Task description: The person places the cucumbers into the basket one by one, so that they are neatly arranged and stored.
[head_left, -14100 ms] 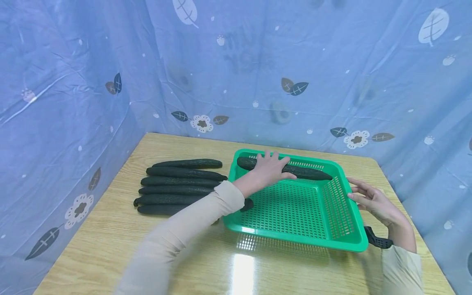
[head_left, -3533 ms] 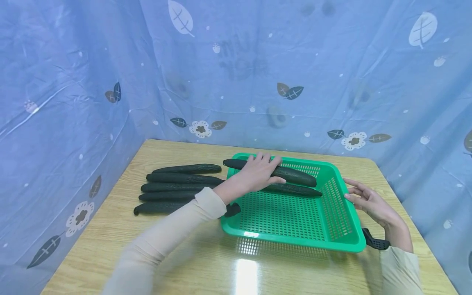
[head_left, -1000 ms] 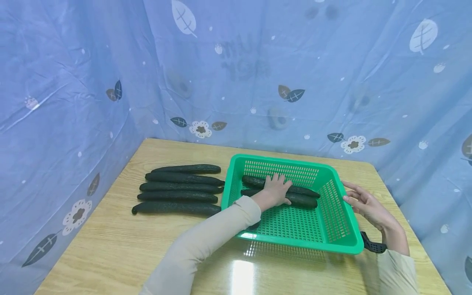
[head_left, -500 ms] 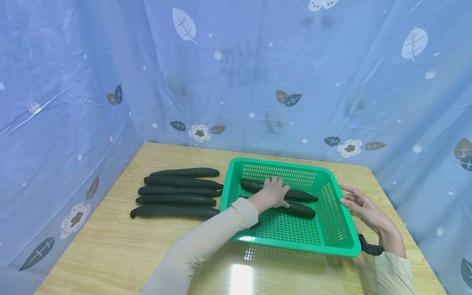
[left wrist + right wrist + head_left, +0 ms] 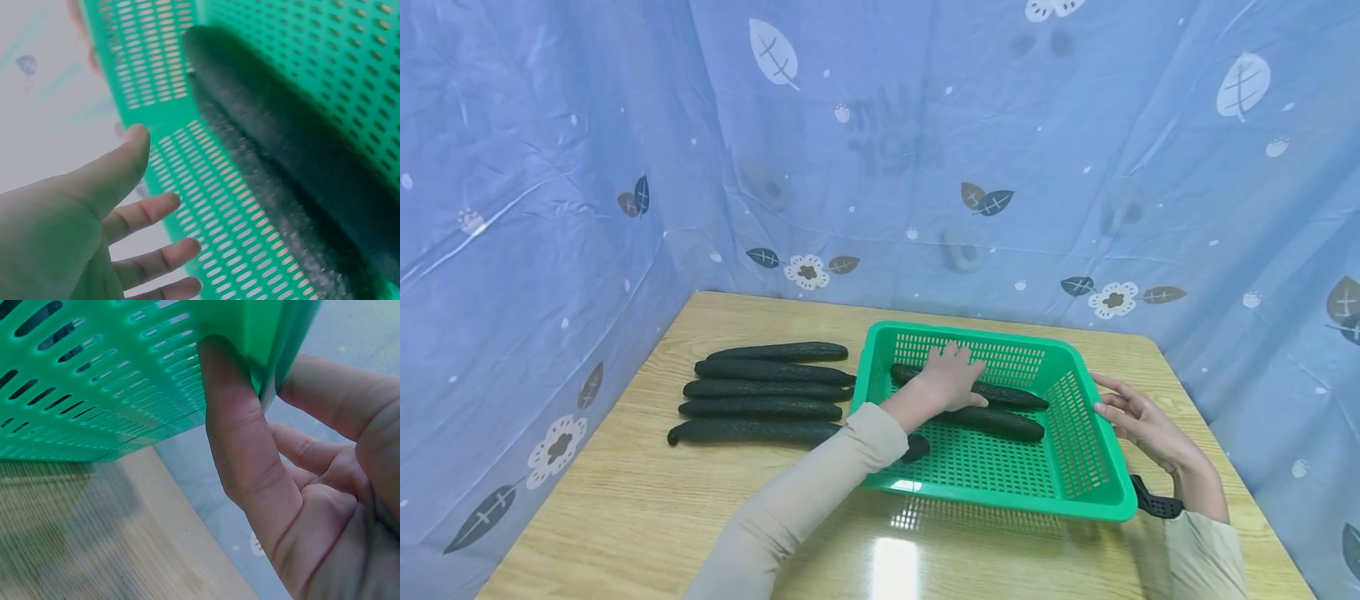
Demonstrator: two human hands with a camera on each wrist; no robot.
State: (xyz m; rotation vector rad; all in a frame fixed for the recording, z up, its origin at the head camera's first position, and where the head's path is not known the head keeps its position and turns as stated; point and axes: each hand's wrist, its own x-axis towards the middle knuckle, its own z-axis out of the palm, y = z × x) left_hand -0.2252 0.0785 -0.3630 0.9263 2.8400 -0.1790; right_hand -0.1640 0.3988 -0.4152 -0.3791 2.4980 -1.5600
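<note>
Left hand (image 5: 951,379) holds nothing, fingers spread, above green basket (image 5: 1000,498); two cucumbers (image 5: 1000,423) lie lengthwise inside, just below it. Right hand (image 5: 1150,425) pinches basket's near rim, apparently steadying it. Five more cucumbers (image 5: 760,407) left of left hand, lined up, likely for easy grasping.

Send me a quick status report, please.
Left hand empty, over basket; right hand holding it. Two cucumbers inside, five on table. Left sleeve hides part of basket in head view.
</note>
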